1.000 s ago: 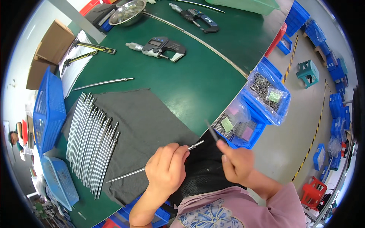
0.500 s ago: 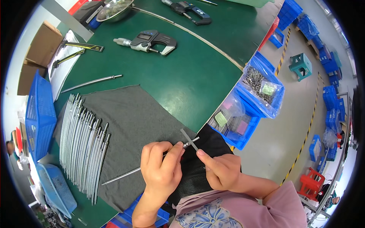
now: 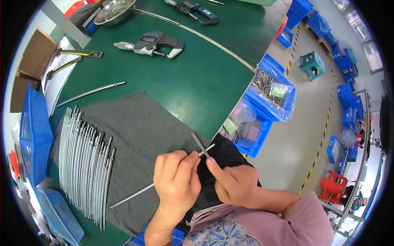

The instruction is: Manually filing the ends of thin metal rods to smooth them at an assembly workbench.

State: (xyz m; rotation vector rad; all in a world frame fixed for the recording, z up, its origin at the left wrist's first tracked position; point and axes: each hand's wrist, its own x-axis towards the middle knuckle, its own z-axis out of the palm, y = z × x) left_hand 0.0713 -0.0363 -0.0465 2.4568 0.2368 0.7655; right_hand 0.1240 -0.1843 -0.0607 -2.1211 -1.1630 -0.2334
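So my left hand (image 3: 176, 176) is curled into a fist round a slim shiny metal rod with a stepped end (image 3: 131, 196), and my right hand (image 3: 236, 184) pinches a narrow flat grey metal strip (image 3: 199, 142), index finger laid along it. The strip crosses the rod right by the stepped end; can't tell how hard it's pressing. The rod slants over a dark grey cloth (image 3: 135, 123), plain end toward the lower left, and my fist hides its middle.

Left side of the cloth is pretty taken up by a packed row of similar silvery rods (image 3: 84, 168), with a lone silvery rod (image 3: 90, 94) lying above it on the green tabletop (image 3: 197, 82). Further up sits a grey and black digital micrometer (image 3: 152, 44).

Two blue perforated plastic baskets crowd the left edge, one tall and deep blue (image 3: 35, 135), one lighter (image 3: 59, 217). At the table's right edge, a plastic-lined blue bin of small metal parts (image 3: 266, 84) borders the aisle, where a teal plastic stool (image 3: 312, 65) stands.
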